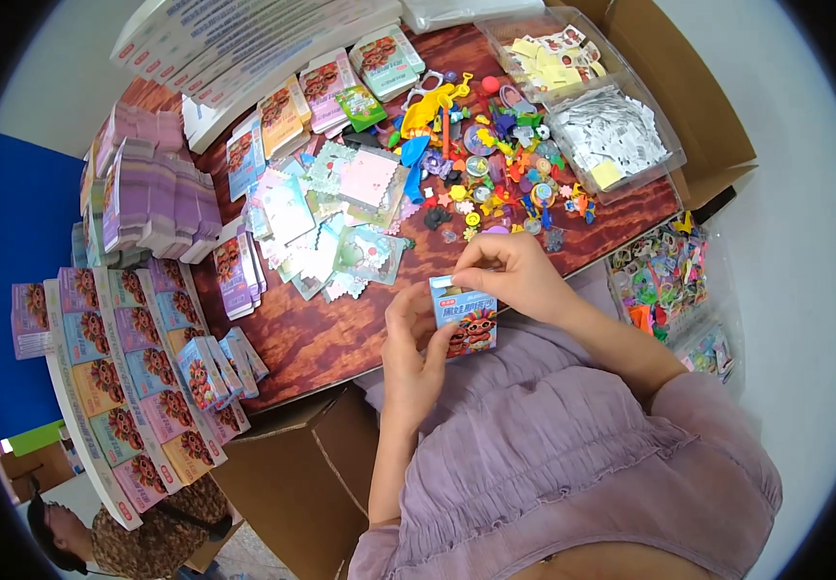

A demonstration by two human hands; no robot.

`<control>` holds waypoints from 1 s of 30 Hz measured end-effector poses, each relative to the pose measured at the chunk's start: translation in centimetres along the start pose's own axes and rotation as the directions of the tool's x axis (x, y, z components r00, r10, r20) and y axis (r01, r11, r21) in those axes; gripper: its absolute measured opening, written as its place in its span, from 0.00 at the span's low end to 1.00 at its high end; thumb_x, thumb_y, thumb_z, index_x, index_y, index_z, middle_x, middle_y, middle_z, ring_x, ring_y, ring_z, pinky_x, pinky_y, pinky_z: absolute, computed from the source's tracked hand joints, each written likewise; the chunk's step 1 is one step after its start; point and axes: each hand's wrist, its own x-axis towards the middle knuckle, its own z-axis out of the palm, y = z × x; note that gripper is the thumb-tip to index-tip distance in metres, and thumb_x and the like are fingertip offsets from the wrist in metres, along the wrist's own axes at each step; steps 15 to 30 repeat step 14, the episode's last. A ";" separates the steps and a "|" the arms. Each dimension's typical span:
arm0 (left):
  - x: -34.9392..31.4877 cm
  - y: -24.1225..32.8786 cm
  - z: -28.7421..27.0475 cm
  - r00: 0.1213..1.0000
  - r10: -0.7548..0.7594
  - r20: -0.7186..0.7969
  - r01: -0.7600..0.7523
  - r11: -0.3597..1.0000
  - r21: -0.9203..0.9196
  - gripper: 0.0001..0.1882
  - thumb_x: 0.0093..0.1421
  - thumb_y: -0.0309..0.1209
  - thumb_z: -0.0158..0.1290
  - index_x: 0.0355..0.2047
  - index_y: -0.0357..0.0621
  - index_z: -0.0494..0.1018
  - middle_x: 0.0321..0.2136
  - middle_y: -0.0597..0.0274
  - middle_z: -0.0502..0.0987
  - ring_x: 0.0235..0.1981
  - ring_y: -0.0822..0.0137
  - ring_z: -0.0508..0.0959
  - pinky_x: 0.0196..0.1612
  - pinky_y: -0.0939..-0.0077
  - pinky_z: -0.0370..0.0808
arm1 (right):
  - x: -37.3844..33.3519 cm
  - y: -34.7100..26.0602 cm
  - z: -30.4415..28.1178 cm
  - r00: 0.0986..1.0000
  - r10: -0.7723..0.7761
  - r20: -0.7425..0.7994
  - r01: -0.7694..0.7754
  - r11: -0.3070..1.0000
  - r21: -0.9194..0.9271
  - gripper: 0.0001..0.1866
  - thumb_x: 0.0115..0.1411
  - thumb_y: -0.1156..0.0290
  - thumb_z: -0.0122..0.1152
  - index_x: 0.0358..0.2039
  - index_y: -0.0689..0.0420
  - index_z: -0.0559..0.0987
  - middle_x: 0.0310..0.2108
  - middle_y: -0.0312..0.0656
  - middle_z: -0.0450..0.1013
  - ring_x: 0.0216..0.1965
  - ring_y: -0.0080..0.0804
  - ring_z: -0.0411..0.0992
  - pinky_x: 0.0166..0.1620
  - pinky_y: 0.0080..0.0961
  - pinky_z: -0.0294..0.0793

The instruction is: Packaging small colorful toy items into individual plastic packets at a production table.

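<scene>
My left hand (410, 350) is wrapped round a small blue cardboard box (467, 325) with cartoon pictures on its front, held upright at the table's near edge. The box's top end is open, and something pale yellowish shows inside. At that opening, my right hand (513, 275) has its thumb and fingertips pinched together. The fingers hide whatever they may hold there. Just beyond the hands lies a heap of small colourful plastic toys (495, 184). Left of the heap, clear and pastel printed sachets (340, 227) are spread over one another.
Flattened cartons (152, 198) stand in stacks at the left, beside a display tray of filled boxes (132, 387). Plastic bins of paper slips (616, 135) stand at the far right. Below them hangs a bag of toys (664, 275). A person (137, 532) is at lower left.
</scene>
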 end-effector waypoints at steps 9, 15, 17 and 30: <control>-0.4 -1.3 -0.9 0.999 -0.003 -0.048 0.001 0.999 -0.051 0.35 0.62 0.12 0.49 0.66 0.42 0.51 0.48 0.53 0.72 0.47 0.64 0.78 0.47 0.74 0.76 | 0.6 -0.4 -1.0 0.946 -0.209 0.248 0.271 0.930 -0.249 0.10 0.57 0.76 0.62 0.41 0.63 0.81 0.34 0.41 0.78 0.36 0.27 0.76 0.41 0.25 0.73; -0.7 -2.3 -2.2 0.999 0.037 0.013 -0.039 0.977 0.210 0.35 0.63 0.15 0.50 0.68 0.44 0.50 0.52 0.52 0.73 0.49 0.57 0.79 0.47 0.70 0.78 | 0.5 -0.2 0.0 0.962 -0.143 0.234 0.198 0.953 -0.229 0.13 0.60 0.78 0.60 0.46 0.63 0.80 0.43 0.44 0.78 0.46 0.31 0.76 0.50 0.26 0.74; -0.7 -2.3 -2.2 0.999 0.037 0.013 -0.039 0.977 0.210 0.35 0.63 0.15 0.50 0.68 0.44 0.50 0.52 0.52 0.73 0.49 0.57 0.79 0.47 0.70 0.78 | 0.5 -0.2 0.0 0.962 -0.143 0.234 0.198 0.953 -0.229 0.13 0.60 0.78 0.60 0.46 0.63 0.80 0.43 0.44 0.78 0.46 0.31 0.76 0.50 0.26 0.74; -0.7 -2.3 -2.2 0.999 0.037 0.013 -0.039 0.977 0.210 0.35 0.63 0.15 0.50 0.68 0.44 0.50 0.52 0.52 0.73 0.49 0.57 0.79 0.47 0.70 0.78 | 0.5 -0.2 0.0 0.962 -0.143 0.234 0.198 0.953 -0.229 0.13 0.60 0.78 0.60 0.46 0.63 0.80 0.43 0.44 0.78 0.46 0.31 0.76 0.50 0.26 0.74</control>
